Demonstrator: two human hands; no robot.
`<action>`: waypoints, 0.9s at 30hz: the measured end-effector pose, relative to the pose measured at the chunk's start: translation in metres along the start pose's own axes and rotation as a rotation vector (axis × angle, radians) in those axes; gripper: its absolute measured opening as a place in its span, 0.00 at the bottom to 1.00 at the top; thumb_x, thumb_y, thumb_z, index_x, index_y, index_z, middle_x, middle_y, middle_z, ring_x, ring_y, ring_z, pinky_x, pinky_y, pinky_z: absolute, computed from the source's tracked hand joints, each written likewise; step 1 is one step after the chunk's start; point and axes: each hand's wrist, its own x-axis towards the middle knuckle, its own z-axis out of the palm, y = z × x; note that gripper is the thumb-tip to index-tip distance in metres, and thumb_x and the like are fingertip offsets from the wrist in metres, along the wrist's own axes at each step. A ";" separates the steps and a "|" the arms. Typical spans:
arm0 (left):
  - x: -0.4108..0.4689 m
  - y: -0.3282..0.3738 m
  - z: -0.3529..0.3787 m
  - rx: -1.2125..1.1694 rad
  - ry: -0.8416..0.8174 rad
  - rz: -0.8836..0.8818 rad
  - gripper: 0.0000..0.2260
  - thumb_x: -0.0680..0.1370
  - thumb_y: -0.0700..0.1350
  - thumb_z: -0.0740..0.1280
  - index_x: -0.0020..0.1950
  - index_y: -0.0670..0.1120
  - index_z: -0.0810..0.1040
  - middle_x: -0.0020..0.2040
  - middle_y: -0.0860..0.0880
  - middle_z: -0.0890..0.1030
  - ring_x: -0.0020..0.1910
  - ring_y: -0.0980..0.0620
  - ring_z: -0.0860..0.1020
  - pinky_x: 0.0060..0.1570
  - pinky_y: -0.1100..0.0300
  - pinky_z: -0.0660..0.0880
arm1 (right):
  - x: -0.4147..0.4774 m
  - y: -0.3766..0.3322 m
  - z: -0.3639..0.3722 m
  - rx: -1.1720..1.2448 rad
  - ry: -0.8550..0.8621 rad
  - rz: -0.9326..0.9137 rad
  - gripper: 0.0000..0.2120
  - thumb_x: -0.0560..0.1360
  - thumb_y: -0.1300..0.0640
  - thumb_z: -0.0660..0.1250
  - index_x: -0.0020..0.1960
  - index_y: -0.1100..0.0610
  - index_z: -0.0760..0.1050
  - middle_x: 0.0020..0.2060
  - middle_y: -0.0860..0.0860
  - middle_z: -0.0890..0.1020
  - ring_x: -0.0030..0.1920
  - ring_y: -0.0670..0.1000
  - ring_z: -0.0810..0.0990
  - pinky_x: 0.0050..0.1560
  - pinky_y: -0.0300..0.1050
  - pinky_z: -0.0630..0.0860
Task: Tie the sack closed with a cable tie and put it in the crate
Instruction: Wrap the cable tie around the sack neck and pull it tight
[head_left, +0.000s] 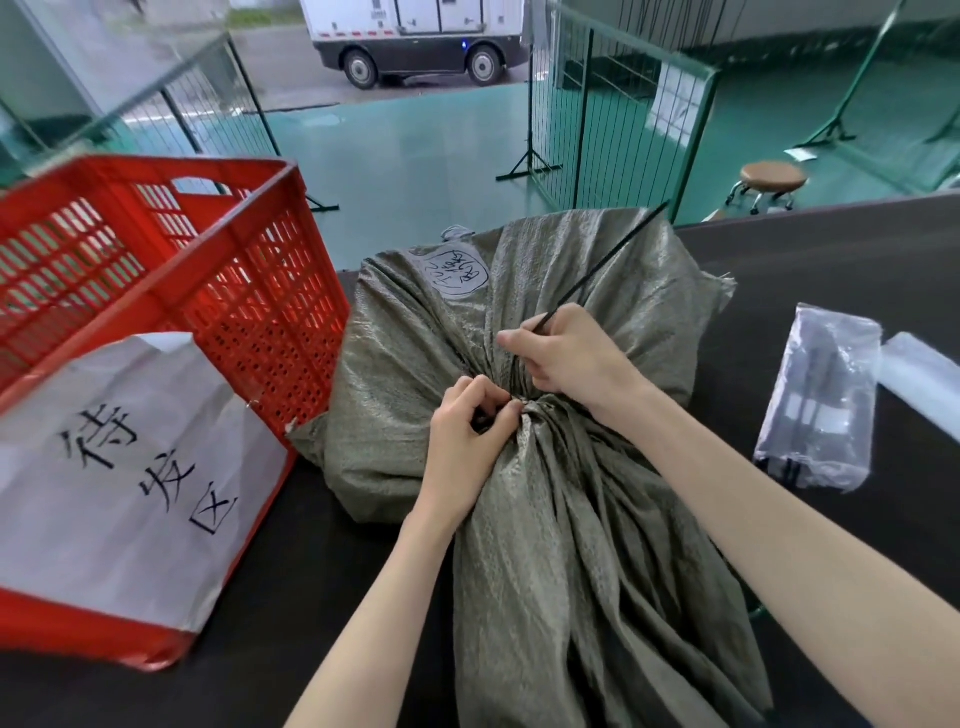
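A grey-green woven sack (519, 312) lies on the dark table, its neck gathered into a bunch near the middle. A black cable tie (613, 257) is looped around that neck, and its long tail sticks up and to the right. My right hand (566, 358) grips the tail just above the neck. My left hand (467, 436) pinches the tie's head end against the gathered fabric. The red plastic crate (249, 291) stands to the left of the sack, with a white paper sign on its near side.
A clear plastic bag holding black cable ties (821, 400) lies on the dark table (831, 545) to the right. Green mesh fence panels (613, 104), a brown stool (771, 179) and a parked van (415, 36) are beyond the table's far edge.
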 end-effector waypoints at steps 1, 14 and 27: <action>0.001 0.001 0.001 0.018 0.003 -0.007 0.09 0.73 0.45 0.67 0.35 0.54 0.70 0.35 0.53 0.70 0.39 0.54 0.70 0.42 0.64 0.66 | 0.001 -0.003 0.000 -0.035 -0.017 0.005 0.23 0.71 0.52 0.67 0.21 0.54 0.62 0.19 0.49 0.64 0.22 0.49 0.61 0.28 0.44 0.60; 0.011 0.023 -0.006 0.133 -0.038 -0.058 0.03 0.75 0.43 0.69 0.43 0.44 0.80 0.43 0.49 0.74 0.48 0.49 0.75 0.52 0.58 0.70 | -0.017 -0.046 -0.004 -0.361 0.023 0.019 0.15 0.72 0.57 0.65 0.33 0.67 0.74 0.25 0.56 0.74 0.26 0.50 0.70 0.35 0.47 0.71; -0.011 0.043 -0.011 -0.012 0.090 -0.111 0.05 0.76 0.44 0.70 0.47 0.42 0.82 0.45 0.50 0.75 0.37 0.59 0.75 0.42 0.76 0.69 | -0.070 -0.041 -0.029 -0.333 0.117 0.069 0.15 0.75 0.58 0.64 0.31 0.61 0.74 0.25 0.55 0.76 0.24 0.50 0.72 0.26 0.37 0.69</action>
